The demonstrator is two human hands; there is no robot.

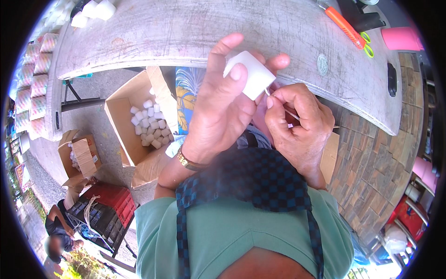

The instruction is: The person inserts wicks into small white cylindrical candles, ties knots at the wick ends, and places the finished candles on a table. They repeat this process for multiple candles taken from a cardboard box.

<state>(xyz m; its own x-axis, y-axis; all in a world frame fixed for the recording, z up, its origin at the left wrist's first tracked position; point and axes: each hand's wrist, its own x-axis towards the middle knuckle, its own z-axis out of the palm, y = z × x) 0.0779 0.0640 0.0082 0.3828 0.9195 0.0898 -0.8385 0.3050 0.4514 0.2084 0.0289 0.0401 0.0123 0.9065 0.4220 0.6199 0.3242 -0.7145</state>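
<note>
Left hand (pixel 222 106) holds a white cylinder (pixel 251 74); right hand (pixel 302 114), just beside it, pinches string (pixel 267 91).

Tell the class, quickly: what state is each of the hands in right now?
Left hand: holding a white cylinder.
Right hand: closed, pinching a thin white strand beside the cylinder.

Table (pixel 181 37), one: pale grey top, heavily scratched, rounded corner, dark slot (pixel 392 79) at right end, round greenish mark (pixel 322 64) toward the near edge. Lying on it, as I see it: far left, white pieces (pixel 105 9), grouped; far right, orange cutter (pixel 344 25), green-handled scissors (pixel 367 44) touching it, black object (pixel 364 19), kind unclear.
</note>
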